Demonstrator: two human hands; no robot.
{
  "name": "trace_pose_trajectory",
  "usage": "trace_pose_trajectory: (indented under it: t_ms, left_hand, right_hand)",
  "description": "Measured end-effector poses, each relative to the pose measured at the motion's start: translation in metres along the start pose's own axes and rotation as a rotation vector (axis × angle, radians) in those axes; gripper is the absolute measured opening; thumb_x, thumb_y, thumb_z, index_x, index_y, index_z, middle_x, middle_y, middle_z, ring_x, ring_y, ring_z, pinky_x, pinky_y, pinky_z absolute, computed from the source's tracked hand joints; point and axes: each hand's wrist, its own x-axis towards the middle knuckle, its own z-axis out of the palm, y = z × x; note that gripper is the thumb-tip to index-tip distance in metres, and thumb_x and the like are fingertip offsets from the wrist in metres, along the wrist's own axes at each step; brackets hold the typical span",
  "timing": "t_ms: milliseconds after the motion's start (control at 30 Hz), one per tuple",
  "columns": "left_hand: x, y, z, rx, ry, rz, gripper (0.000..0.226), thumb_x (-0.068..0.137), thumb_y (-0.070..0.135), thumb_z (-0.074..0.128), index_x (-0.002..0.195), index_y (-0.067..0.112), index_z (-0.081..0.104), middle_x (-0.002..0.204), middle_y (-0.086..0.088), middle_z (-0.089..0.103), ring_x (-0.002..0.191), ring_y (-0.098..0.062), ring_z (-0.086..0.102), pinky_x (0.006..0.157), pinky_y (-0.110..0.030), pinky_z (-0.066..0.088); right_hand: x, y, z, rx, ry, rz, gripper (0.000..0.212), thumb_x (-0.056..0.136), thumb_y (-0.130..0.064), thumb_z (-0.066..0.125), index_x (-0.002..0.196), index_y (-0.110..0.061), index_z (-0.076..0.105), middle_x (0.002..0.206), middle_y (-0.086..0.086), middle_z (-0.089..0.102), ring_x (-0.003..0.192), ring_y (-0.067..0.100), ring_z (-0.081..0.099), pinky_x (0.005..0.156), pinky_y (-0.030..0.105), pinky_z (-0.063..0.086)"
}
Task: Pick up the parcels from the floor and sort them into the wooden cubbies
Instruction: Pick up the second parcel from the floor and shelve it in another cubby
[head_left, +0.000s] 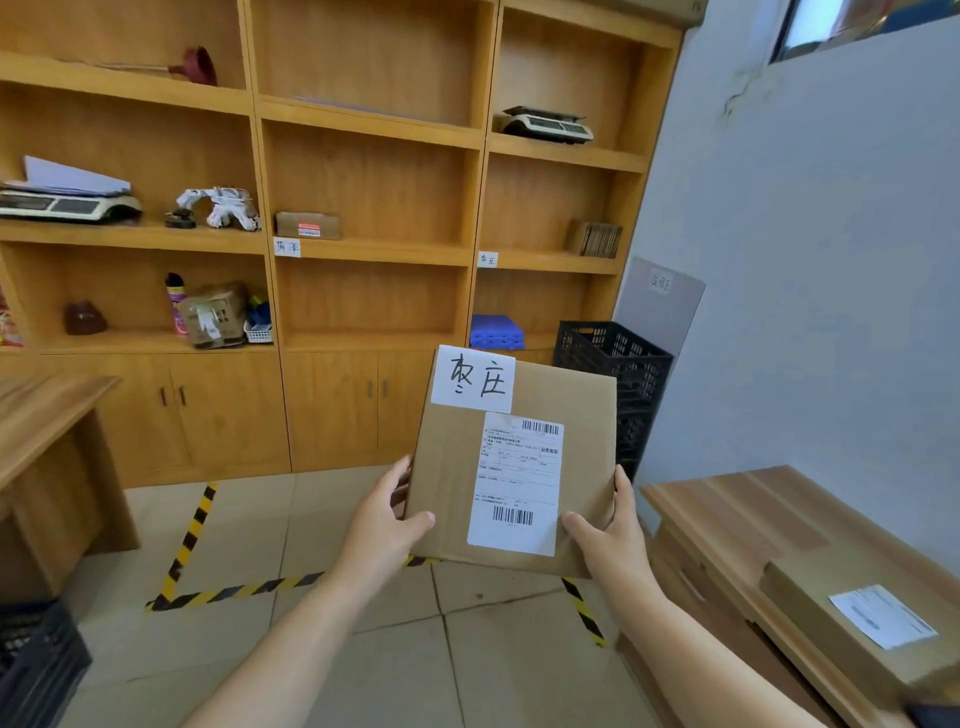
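The wooden cubbies fill the far wall, a tall unit of open compartments above closed cabinet doors. Small handwritten tags are stuck to the shelf edges, one on the middle column and one on the right column. The tiled floor carries a rectangle of yellow-and-black tape. A low desk stands along the right wall with a flat parcel lying on it, its label facing up. A black plastic crate sits against the right end of the cubbies.

The cardboard parcel is held up in the air in front of the right column of cubbies, above the taped floor area, tilted with its labelled face toward the camera. A white slip with handwritten characters is stuck at its upper left corner, and a printed shipping label with barcodes lies below it.

The left hand grips the parcel's lower left edge, thumb on the front face and fingers wrapped behind. The right hand clasps the lower right edge the same way.
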Motion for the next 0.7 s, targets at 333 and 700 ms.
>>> trace_pose_trajectory:
  t_ms: [333, 700]
  left_hand:
    - [0.139, -0.025, 0.039, -0.002, -0.089, 0.004, 0.088, 0.083, 0.002, 0.063, 0.145, 0.04, 0.014, 0.129, 0.015, 0.037, 0.117, -0.005, 0.038, 0.096, -0.026, 0.038]
    - [0.349, -0.026, 0.116, 0.075, -0.072, 0.063, 0.093, 0.078, 0.004, 0.068, 0.145, 0.038, 0.014, 0.149, 0.007, 0.029, 0.129, -0.006, 0.03, 0.112, -0.036, 0.029]
  right_hand:
    - [0.138, 0.019, 0.022, -0.036, 0.037, 0.037, 0.091, 0.079, -0.019, 0.066, 0.147, -0.04, 0.009, 0.151, -0.009, 0.032, 0.133, 0.019, 0.039, 0.108, 0.048, 0.039]
    - [0.356, 0.022, 0.015, -0.017, 0.019, -0.007, 0.087, 0.086, -0.011, 0.063, 0.15, -0.029, 0.006, 0.153, -0.003, 0.029, 0.135, 0.02, 0.035, 0.107, 0.04, 0.037]
